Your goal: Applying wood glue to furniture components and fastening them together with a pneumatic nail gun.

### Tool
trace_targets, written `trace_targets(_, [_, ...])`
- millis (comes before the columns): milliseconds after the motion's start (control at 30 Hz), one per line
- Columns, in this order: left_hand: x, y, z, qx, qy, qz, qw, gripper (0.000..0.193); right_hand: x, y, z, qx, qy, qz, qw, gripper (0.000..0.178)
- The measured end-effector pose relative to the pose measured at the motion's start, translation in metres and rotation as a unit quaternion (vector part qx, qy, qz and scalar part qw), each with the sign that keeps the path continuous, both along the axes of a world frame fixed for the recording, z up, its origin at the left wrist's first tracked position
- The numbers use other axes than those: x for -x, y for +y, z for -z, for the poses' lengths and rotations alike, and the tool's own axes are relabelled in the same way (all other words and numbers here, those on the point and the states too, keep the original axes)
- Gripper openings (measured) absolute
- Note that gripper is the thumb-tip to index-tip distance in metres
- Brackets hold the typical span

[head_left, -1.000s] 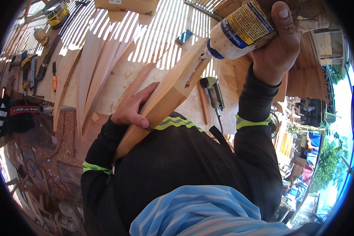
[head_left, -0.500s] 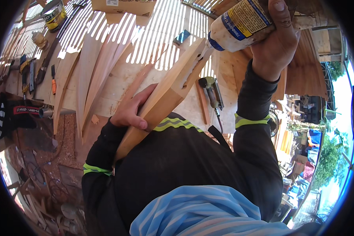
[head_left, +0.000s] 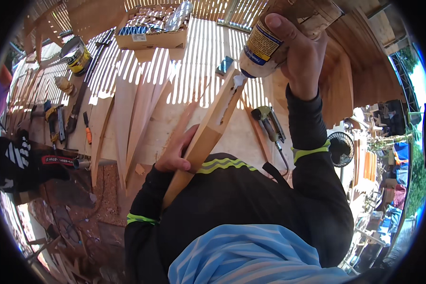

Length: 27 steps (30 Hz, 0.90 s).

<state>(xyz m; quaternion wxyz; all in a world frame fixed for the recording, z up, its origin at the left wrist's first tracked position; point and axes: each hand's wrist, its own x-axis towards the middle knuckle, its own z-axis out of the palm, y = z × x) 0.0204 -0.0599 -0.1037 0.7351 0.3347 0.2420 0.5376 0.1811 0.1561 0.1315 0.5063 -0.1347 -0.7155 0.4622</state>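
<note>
My left hand grips a long squared wooden piece that slants up from my lap to the right. A narrow slot is cut into its upper face. Tipped over the far end is a glue bottle with a blue and yellow label, held in my right hand. Its nozzle touches or nearly touches the wood, where white glue lies at the slot's upper end. The fingers behind the bottle are partly hidden.
On the workbench lie curved wooden slats, an orange-handled tool and a green air tool with a hose. A cardboard box and a yellow-labelled can stand at the back. A black fan is at the right.
The bottle has shifted left with its nozzle lower at the wood's end, and more white glue shows there. The view has tilted, bringing the box fully into sight.
</note>
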Motion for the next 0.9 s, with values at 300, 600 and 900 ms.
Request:
trace_targets(300, [0.003, 0.005, 0.001, -0.018, 0.046, 0.026, 0.998, 0.102, 0.005, 0.014, 0.006, -0.039, -0.002, 0.038, 0.999, 0.025])
trace_targets(600, [0.029, -0.01, -0.021, 0.056, 0.421, 0.018, 0.905, 0.124, -0.099, 0.047, 0.046, 0.208, 0.305, 0.041, 0.928, 0.025])
trace_targets(900, [0.106, 0.074, 0.129, 0.095, 0.438, -0.09, 0.889, 0.074, -0.196, 0.019, 0.169, 0.417, 0.351, 0.073, 0.835, 0.024])
